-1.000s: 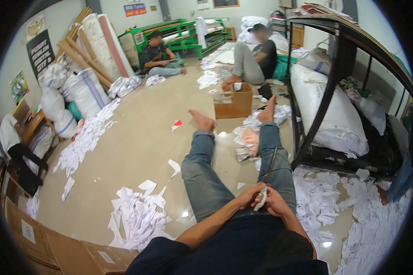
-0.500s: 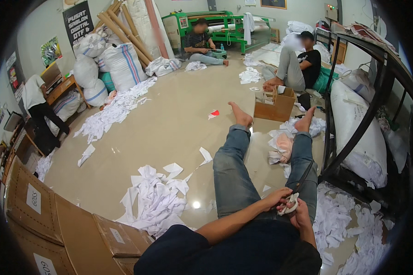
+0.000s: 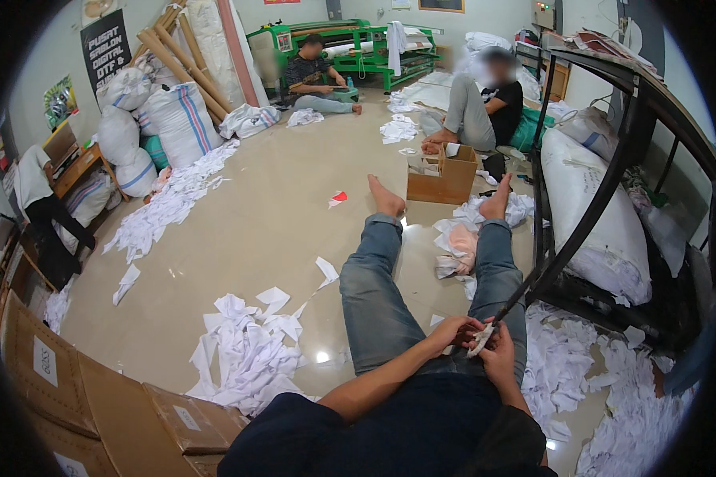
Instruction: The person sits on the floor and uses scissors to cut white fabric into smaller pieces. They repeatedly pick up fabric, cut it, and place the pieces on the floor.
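Over my lap, both hands are closed around a long dark tool that looks like scissors, with whitish wrapped handles (image 3: 479,342). Its narrow dark blade (image 3: 507,308) points up and to the right across my right thigh. My left hand (image 3: 455,332) pinches the upper left side of the wrapping. From the right, my right hand (image 3: 499,358) grips the lower part of the handles. Fingers hide much of the wrapping. White cloth scraps (image 3: 250,346) lie heaped on the floor left of my legs, and more scraps (image 3: 561,362) lie to the right.
Cardboard boxes (image 3: 119,397) stand at the near left. A black metal rack (image 3: 577,246) with a white sack (image 3: 593,215) rises on the right. An open brown box (image 3: 445,179) sits beyond my feet. Two people sit farther back; another stands at the far left.
The view has shifted, so the room sits farther left. My fingers have moved on the wrapped handles, and the white loop seen before now shows narrower between my hands.
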{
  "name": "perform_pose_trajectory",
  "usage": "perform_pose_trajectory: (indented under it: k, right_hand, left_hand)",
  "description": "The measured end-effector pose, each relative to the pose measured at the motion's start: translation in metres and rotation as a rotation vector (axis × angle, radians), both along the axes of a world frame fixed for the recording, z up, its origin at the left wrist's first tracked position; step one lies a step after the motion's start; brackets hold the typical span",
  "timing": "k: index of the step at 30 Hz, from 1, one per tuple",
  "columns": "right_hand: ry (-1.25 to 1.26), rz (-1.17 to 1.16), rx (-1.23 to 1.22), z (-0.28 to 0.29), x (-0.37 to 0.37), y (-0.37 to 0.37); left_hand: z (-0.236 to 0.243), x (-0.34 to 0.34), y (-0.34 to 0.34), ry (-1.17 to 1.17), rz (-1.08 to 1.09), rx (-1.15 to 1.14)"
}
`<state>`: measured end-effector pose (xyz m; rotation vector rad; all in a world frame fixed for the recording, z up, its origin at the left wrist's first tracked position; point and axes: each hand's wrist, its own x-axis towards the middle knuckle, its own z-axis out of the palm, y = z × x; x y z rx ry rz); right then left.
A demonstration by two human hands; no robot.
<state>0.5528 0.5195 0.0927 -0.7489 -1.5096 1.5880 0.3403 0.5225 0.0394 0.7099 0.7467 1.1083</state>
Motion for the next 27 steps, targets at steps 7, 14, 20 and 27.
perform_pose_trajectory:
  k: [7,14,20,27]
  right_hand:
    - [-0.251,-0.016,0.103,-0.005,0.007,0.002]
    - [-0.384,0.074,0.25,0.015,-0.007,-0.008]
    - [-0.313,0.067,0.154,0.014,-0.006,-0.009]
    - [0.032,-0.031,-0.135,0.0,-0.003,-0.001]
  left_hand:
    - [0.017,0.007,-0.002,0.09,0.018,-0.096]
    - [-0.018,0.001,0.0,0.159,0.084,0.021]
    - [-0.016,0.004,0.002,0.153,0.102,0.005]
    - [-0.012,-0.003,0.007,0.231,-0.007,0.079]
